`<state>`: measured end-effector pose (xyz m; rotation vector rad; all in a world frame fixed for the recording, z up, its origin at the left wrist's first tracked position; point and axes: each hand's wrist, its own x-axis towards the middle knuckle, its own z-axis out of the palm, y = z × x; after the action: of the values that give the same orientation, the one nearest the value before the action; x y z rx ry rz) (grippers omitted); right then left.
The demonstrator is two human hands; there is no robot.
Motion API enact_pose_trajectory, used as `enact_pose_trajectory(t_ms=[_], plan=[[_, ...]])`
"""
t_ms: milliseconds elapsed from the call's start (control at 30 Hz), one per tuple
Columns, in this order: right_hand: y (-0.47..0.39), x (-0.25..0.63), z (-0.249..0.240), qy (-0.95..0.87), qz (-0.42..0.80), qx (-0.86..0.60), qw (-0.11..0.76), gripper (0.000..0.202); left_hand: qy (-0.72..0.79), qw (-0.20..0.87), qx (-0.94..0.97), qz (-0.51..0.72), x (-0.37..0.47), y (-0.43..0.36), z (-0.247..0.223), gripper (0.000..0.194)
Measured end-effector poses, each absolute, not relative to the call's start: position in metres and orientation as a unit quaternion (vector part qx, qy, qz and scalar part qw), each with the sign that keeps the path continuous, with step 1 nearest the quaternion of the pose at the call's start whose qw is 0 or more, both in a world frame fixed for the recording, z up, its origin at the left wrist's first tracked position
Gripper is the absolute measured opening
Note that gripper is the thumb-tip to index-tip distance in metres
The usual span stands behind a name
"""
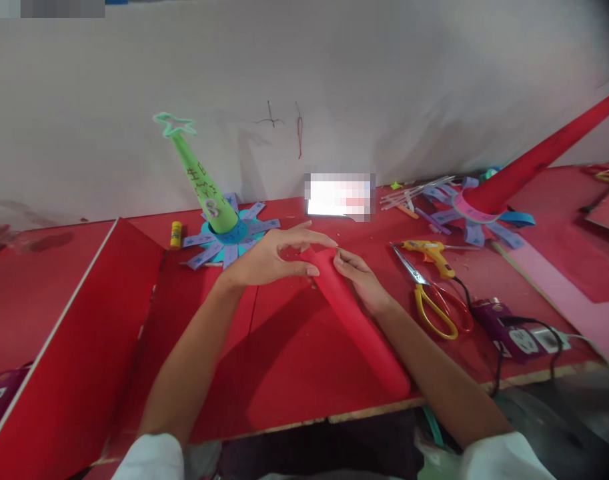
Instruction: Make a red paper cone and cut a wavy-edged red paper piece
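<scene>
Fingers of both hands pinch the far end of a red paper roll [357,317] that lies slanted on the red table [284,373], probably to keep the sheet from springing open. Left hand [274,257] arches over the tip, thumb below, fingers curved above. Right hand [359,277] grips the edge from the side, wrist low. Scissors [437,300] and a glue gun [431,253] lie to the right, a green cone [207,183] beyond.

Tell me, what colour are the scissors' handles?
The scissors have one yellow handle and one red handle, seen in the head view, right of the right hand.
</scene>
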<state>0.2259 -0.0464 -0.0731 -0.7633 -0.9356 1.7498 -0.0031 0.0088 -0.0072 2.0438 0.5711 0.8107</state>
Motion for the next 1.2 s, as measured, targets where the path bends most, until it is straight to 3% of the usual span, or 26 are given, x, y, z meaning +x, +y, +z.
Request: enact_pose_trajectory(t_ms=[200, 367, 533, 800, 1200], plan=[[-0.043, 0.225, -0.084, -0.366, 0.732, -0.301, 0.49, 0.04, 0.208, 0.403, 0.818, 0.355, -0.002, 0.009, -0.004, 0.039], [-0.056, 0.204, -0.087, -0.349, 0.804, -0.22, 0.429, 0.047, 0.182, 0.416, 0.814, 0.362, -0.005, 0.009, -0.005, 0.034], [-0.066, 0.195, -0.087, -0.351, 0.83, -0.187, 0.391, 0.045, 0.146, 0.445, 0.804, 0.367, -0.005, 0.005, -0.005, 0.034], [-0.06, 0.203, -0.091, -0.358, 0.795, -0.24, 0.427, 0.049, 0.122, 0.464, 0.793, 0.376, -0.001, 0.002, -0.004, 0.029], [-0.074, 0.183, -0.086, -0.405, 0.828, -0.113, 0.371, 0.04, 0.165, 0.55, 0.739, 0.351, 0.008, -0.006, -0.004, 0.029]])
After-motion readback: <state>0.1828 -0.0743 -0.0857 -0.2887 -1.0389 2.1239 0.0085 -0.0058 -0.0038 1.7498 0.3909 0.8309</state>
